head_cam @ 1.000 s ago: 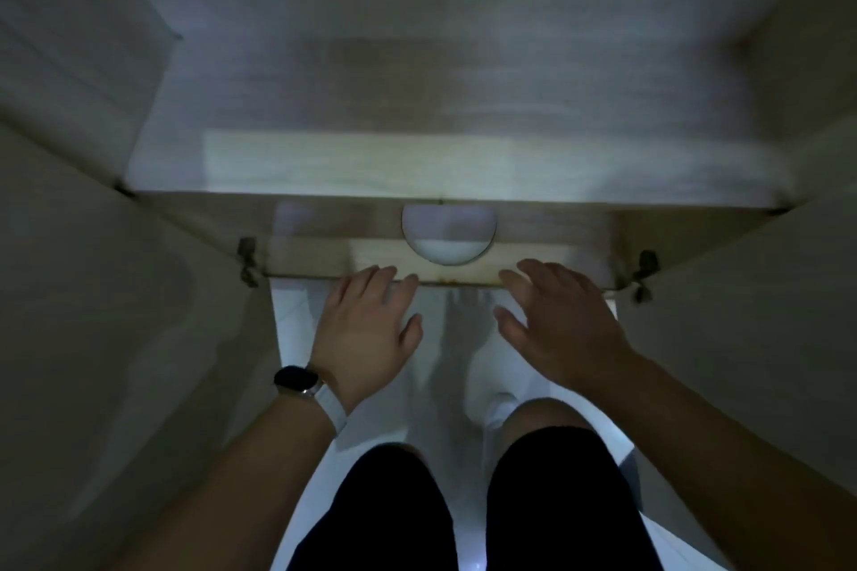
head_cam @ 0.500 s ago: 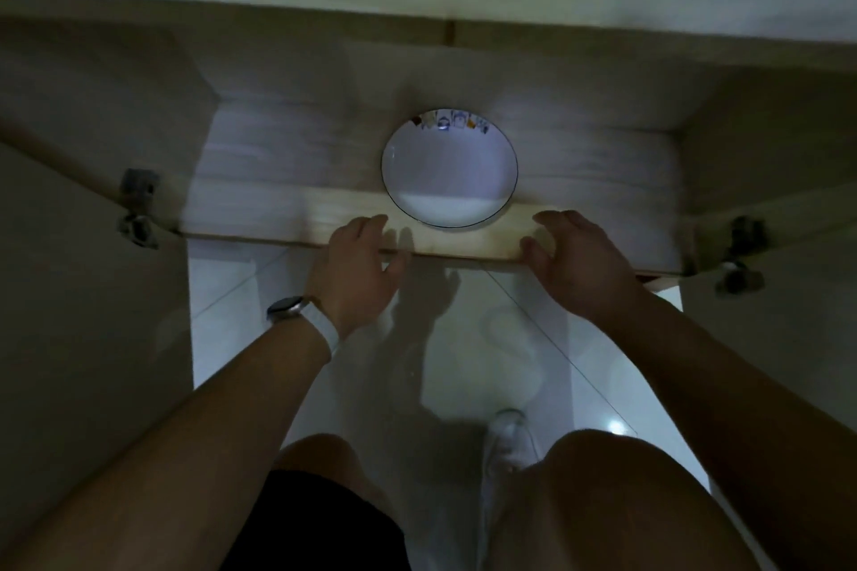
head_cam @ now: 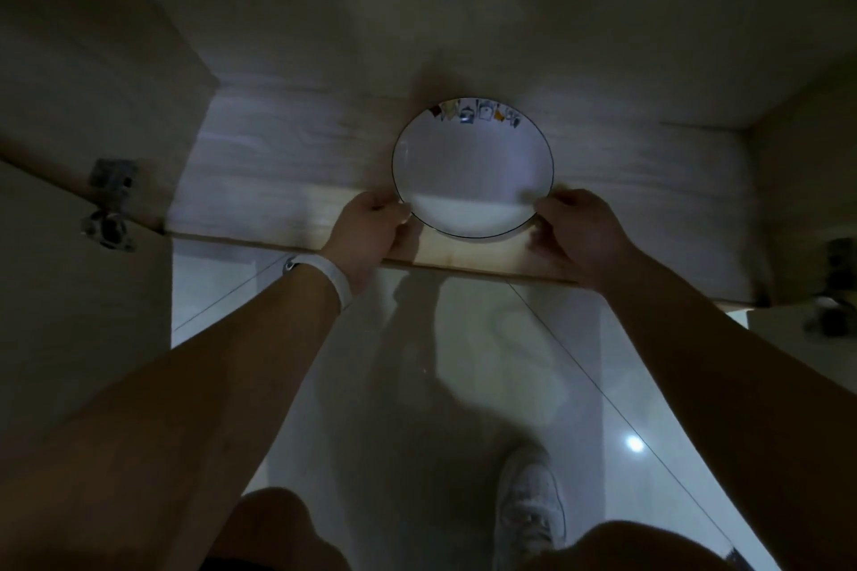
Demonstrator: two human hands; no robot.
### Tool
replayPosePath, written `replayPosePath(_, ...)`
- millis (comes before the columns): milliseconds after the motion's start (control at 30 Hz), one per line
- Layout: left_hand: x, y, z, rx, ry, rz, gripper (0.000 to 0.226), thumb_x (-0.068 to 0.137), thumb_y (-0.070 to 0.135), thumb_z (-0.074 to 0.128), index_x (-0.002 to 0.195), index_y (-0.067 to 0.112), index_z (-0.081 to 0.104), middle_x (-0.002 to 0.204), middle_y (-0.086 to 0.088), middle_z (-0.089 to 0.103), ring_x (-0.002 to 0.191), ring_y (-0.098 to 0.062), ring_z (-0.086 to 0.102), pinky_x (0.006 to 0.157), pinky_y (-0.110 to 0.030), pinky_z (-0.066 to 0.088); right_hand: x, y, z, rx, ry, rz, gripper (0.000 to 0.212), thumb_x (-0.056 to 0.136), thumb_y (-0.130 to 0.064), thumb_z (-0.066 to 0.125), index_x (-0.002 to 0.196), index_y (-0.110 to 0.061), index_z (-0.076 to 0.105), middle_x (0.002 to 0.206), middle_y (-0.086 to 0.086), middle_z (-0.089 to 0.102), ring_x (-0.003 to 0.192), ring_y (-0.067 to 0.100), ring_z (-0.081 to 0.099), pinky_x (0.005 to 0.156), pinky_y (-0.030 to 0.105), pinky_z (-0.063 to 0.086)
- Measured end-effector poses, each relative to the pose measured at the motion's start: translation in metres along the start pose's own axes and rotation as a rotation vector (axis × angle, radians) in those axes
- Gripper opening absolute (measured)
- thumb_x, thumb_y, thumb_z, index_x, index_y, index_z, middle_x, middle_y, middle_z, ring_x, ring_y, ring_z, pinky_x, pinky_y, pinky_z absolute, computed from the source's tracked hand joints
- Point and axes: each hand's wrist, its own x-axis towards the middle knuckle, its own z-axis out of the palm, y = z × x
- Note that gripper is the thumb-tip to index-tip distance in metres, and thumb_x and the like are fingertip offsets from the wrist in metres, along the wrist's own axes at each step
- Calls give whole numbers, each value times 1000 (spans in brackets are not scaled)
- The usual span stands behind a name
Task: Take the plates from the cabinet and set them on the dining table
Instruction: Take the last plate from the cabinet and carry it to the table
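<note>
There was the round white ceramic plate (head_cam: 473, 167), a thin dark line round its rim and a row of small coloured motifs along its far edge, lying flat on the pale wooden cabinet shelf (head_cam: 278, 199) close to the front lip. The left hand (head_cam: 371, 232) was curled onto the near-left rim, thumb on top. The right hand (head_cam: 579, 232) gripped the near-right rim likewise, its fingertips blurred. Both arms reached forward, nearly straight. A white watch strap (head_cam: 331, 281) circled the left wrist. A metal door hinge (head_cam: 109, 204) sat off left, with the glossy white tiled floor (head_cam: 463, 385) and a white sneaker (head_cam: 528, 510) below.
</note>
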Motion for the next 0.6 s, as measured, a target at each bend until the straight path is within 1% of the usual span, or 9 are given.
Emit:
replayPosePath(67, 6, 3, 5, 15, -9, 16, 7, 90, 15, 63, 94, 14, 69, 78, -5, 70, 67, -19, 63, 72, -36, 54, 8, -2, 4, 27, -23, 6, 18, 91, -20, 65, 100, -4, 65, 81, 14, 64, 62, 18, 62, 56, 25, 56)
replayPosePath(133, 10, 7, 10, 91, -9, 49, 9, 90, 17, 63, 97, 14, 68, 82, -5, 70, 70, -19, 64, 69, -33, 54, 14, -4, 9, 58, -61, 9, 26, 92, -20, 66, 114, -6, 64, 95, 13, 69, 74, 21, 69, 54, 22, 55)
replayPosePath(200, 17, 7, 15, 123, -1, 44, 14, 89, 15, 62, 101, 11, 66, 85, -5, 70, 73, -20, 66, 59, -26, 54, 19, -5, 12, 92, -69, 4, 30, 92, -16, 65, 120, -7, 61, 107, 14, 68, 83, 25, 70, 54, 22, 55)
replayPosePath(233, 20, 6, 16, 131, 9, 36, 17, 87, 13, 63, 103, 9, 66, 89, -7, 71, 77, -21, 67, 58, -26, 54, 20, -5, 14, 101, -60, 5, 30, 92, -12, 63, 121, -7, 61, 109, 15, 68, 84, 25, 69, 54, 23, 55)
replayPosePath(333, 24, 2, 20, 167, 56, 41, 28, 83, 13, 62, 111, 8, 65, 102, -12, 71, 90, -30, 67, 70, -37, 57, 23, -3, 17, 116, -32, -6, 34, 89, 2, 56, 122, -7, 59, 109, 11, 65, 90, 26, 68, 55, 25, 56)
replayPosePath(400, 23, -1, 22, 163, 77, 39, 27, 85, 11, 60, 112, 7, 62, 103, -11, 69, 89, -30, 66, 72, -39, 58, 23, -3, 18, 113, -31, -22, 35, 88, 5, 53, 120, -7, 58, 109, 9, 63, 93, 27, 66, 59, 29, 58)
replayPosePath(467, 20, -3, 22, 136, 75, 34, 26, 86, 9, 59, 111, 7, 61, 103, -12, 68, 86, -30, 67, 72, -42, 60, 19, -3, 18, 117, -40, -28, 31, 89, 6, 52, 116, -10, 58, 102, 5, 63, 91, 26, 67, 62, 32, 60)
replayPosePath(533, 16, -6, 20, 61, 42, 21, 29, 85, 7, 60, 114, 7, 60, 106, -14, 68, 85, -32, 70, 70, -47, 61, 13, -2, 18, 146, -38, -25, 34, 88, 7, 50, 117, -9, 54, 101, 4, 61, 88, 27, 67, 53, 29, 57)
replayPosePath(600, 10, -11, 17, -9, 7, 6, 33, 86, 3, 58, 120, 4, 57, 110, -14, 66, 85, -34, 71, 69, -47, 62, 3, 0, 17, 180, -47, -33, 36, 86, 10, 46, 117, -8, 52, 103, 8, 61, 87, 31, 67, 44, 25, 52)
